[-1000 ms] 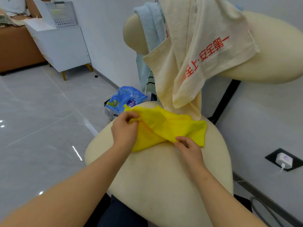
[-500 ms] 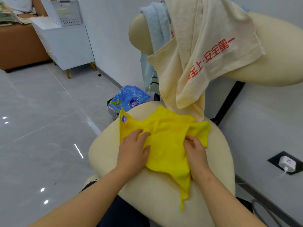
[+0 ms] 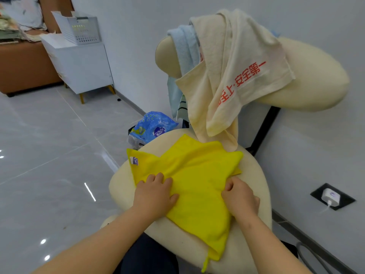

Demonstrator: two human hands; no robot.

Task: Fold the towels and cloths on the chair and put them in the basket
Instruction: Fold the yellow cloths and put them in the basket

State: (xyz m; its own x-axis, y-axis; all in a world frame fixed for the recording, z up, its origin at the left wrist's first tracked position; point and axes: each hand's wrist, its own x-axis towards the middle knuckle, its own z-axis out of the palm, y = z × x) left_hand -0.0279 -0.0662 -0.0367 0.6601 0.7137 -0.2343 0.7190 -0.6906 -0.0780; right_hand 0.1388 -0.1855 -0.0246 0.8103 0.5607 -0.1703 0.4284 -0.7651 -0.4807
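Flattening a yellow cloth (image 3: pixel 197 175) on the cream chair seat (image 3: pixel 254 171), partway through a fold. Pressing down on the cloth's near left part with the left hand (image 3: pixel 156 196), with fingers straight and lying close together and thumb angled out. Curling the right hand (image 3: pixel 240 198) at the cloth's right edge, knuckles up, with fingers tucked under and apparently pinching a ridge of fabric; not showing the thumb, so leaving the firmness of that grip open. Lying rumpled rather than square, touching the seat across most of its top, pointing a labelled corner toward the seat's left side and drooping a narrow tail over the front lip. Hanging over the chair back (image 3: pixel 316 80), not yet folded: a cream towel (image 3: pixel 237 66) with red printed characters and, just beside it, a pale blue towel (image 3: pixel 186 48). Standing well apart on a white cabinet (image 3: pixel 83 64) across the floor: the basket (image 3: pixel 79 29), a pale perforated crate. Looking thin, soft and very light, probably a microfibre weave, so likely gripping the seat fabric slightly and wrinkling under any sideways push rather than sliding. Calling, by that reading, for a pinch at two corners or along one hem, lifting clear and laying over, instead of shoving from the middle. Needing no care against breakage, only against the fold slipping open during the carry to the basket.
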